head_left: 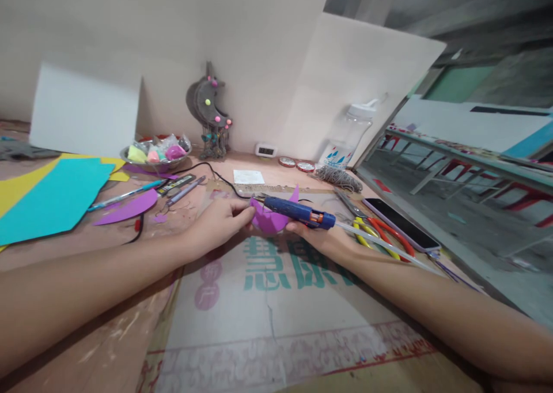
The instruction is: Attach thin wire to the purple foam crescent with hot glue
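Note:
Between my hands is a purple paper crescent (271,222), its pointed tip standing up at the right. The fingertips of my left hand (231,219) pinch its left end. My right hand (317,236) is closed around a blue hot glue gun (298,210), which lies across the front of the crescent with its nozzle pointing left, close to my left fingertips. A long clear glue stick (384,244) sticks out of the gun's back end. Some of my right fingers are hidden behind the gun and the paper. Printed cardboard (242,329) lies under both hands.
At left lie turquoise card (56,200), a purple paper piece (125,207), pens and a cutter (176,184). A bowl of clay (156,155) and a grey moon ornament (207,108) stand behind. Right are scissors (391,237), pliers (367,231), a phone (401,223), twine (337,178) and a bottle (348,136).

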{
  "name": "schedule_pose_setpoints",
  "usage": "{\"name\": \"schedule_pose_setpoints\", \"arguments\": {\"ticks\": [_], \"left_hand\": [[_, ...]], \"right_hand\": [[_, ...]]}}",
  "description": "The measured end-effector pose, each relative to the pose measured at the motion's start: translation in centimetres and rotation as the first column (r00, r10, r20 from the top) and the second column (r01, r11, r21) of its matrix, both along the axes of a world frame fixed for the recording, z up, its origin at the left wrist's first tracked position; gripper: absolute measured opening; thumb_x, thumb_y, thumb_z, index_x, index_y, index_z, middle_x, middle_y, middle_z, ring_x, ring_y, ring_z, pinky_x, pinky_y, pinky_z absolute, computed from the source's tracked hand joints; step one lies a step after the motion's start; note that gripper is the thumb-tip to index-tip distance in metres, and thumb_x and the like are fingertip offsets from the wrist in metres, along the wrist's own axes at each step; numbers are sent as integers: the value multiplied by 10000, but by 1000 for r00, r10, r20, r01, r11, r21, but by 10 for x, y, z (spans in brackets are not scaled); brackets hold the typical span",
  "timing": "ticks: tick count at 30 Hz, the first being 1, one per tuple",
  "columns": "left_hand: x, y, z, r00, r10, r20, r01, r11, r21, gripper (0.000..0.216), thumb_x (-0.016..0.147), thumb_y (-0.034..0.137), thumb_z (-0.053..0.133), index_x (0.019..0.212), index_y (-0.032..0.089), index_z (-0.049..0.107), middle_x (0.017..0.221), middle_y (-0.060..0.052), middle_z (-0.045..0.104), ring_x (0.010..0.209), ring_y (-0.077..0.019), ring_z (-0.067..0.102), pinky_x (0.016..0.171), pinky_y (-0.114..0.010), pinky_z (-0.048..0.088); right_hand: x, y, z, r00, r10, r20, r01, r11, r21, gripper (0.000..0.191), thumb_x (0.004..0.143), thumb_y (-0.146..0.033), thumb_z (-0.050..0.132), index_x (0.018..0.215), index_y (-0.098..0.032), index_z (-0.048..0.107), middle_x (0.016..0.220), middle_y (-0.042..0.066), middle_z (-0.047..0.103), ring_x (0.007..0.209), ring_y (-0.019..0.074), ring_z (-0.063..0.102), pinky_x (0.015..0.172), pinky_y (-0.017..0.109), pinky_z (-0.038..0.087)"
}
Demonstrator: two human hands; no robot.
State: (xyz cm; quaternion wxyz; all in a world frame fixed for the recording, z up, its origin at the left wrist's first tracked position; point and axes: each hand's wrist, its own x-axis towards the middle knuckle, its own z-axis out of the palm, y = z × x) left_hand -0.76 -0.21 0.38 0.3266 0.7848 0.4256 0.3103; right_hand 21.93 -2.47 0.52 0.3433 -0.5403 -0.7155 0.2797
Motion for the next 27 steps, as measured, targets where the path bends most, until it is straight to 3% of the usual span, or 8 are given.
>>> {"name": "schedule_pose_setpoints", "arguments": {"ticks": [17, 27], "left_hand": [[1, -2, 2, 997, -3, -72, 4, 1000, 8, 330, 879, 329, 398, 631, 154, 529, 614, 13, 547, 613, -134, 501, 567, -233, 333], [0, -2, 1, 996, -2, -89, 6, 999, 48, 319, 874, 314, 394, 623, 158, 513, 611, 13, 522, 616, -136, 485, 568, -236, 327]], "right_hand": [[0, -1, 1, 999, 25, -20, -26, 998, -54, 308, 759, -443, 631, 919, -181, 640, 814, 41, 661, 706, 180, 589, 634, 308, 519], [2, 3, -3, 999, 15, 35, -14, 999, -29, 288, 763, -480, 618, 852, -208, 644, 751, 16, 646, 675, 173, 574, 610, 297, 510]]}}
